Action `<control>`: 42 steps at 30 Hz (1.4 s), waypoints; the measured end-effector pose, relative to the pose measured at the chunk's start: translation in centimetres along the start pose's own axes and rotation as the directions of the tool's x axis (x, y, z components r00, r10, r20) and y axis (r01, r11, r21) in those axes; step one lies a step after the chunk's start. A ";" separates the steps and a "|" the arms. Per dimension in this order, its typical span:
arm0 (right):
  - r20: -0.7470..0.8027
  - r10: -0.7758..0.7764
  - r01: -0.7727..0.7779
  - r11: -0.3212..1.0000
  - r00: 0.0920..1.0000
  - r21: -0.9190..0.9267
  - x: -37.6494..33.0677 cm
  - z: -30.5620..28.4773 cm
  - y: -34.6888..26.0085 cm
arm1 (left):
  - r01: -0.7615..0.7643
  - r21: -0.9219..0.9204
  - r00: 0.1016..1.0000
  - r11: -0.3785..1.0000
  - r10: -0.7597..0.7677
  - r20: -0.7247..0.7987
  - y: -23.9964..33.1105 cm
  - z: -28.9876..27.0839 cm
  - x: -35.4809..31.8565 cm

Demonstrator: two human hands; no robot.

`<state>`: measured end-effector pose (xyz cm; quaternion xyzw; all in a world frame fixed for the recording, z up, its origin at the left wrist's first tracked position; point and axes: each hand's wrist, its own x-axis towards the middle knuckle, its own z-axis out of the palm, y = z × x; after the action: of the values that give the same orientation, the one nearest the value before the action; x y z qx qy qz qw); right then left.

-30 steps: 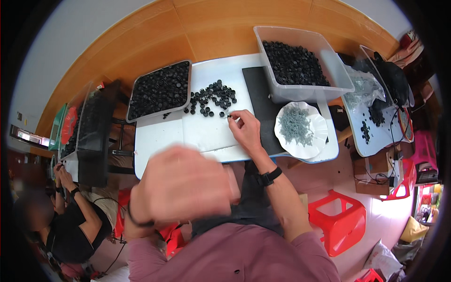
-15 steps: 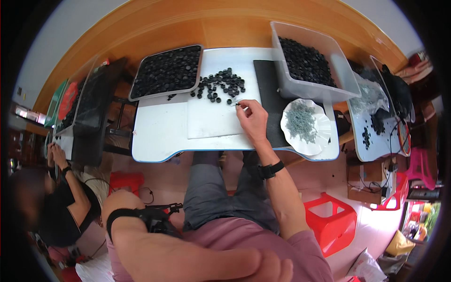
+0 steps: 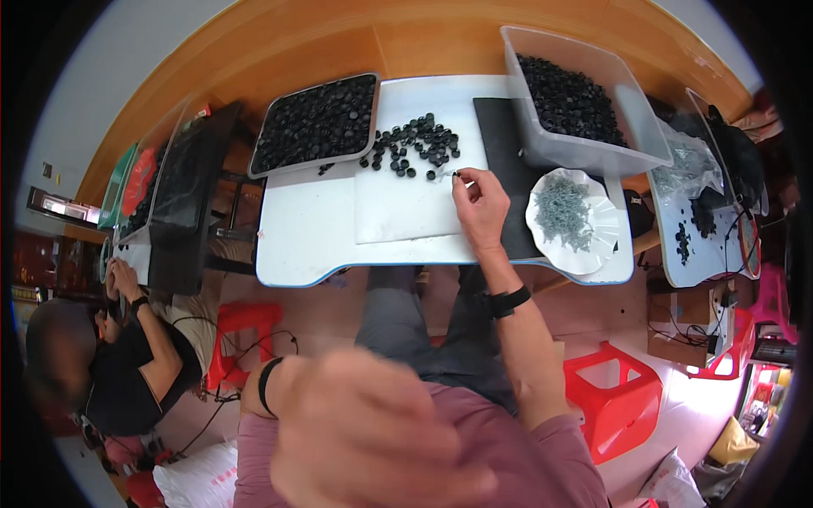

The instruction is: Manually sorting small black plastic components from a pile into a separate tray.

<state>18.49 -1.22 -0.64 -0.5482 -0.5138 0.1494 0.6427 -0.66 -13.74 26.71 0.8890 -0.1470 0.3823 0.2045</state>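
My right hand (image 3: 484, 207) is over the table, its thumb and fingers pinched on a small black cap (image 3: 456, 175). Beside the fingertips lies a loose spread of black caps (image 3: 415, 144) on a white board (image 3: 402, 213). My left hand (image 3: 364, 427) is raised close to the camera over my lap, large and smeared by motion, so its fingers cannot be read. Right of my right hand, a white scalloped plate (image 3: 603, 227) holds a heap of small grey-green pieces (image 3: 562, 208).
A tray (image 3: 315, 162) full of black caps stands at the table's back left. A clear plastic bin (image 3: 593, 151) with many small black parts stands at the back right, by a black mat (image 3: 501, 140). A red stool (image 3: 614, 402) is on the floor. A co-worker (image 3: 135, 356) sits at left.
My left hand has swung forward and into fuller view from the lower edge. My right hand keeps its pinch near the caps. The whole view has shifted slightly.
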 end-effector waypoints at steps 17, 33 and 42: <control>-0.012 0.001 -0.001 1.000 1.000 -0.015 -0.1 0.0 -0.7 | 0.910 0.415 0.164 -0.010 -0.910 -0.382 -22.9 8.4 -16.7; 0.321 -0.044 0.053 0.998 0.946 -0.019 -0.2 -0.4 -1.0 | 0.893 0.413 0.401 0.181 -0.738 -0.543 -18.8 10.8 -18.9; 0.368 -0.067 0.116 0.987 0.928 -0.114 -0.3 0.2 -0.9 | 0.910 0.368 0.382 0.192 -0.735 -0.561 -18.8 11.1 -19.3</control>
<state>17.87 -1.70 -0.05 -0.5286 -0.6575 0.1829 0.5048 1.28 -0.63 0.77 0.7742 0.5234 0.3458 0.0839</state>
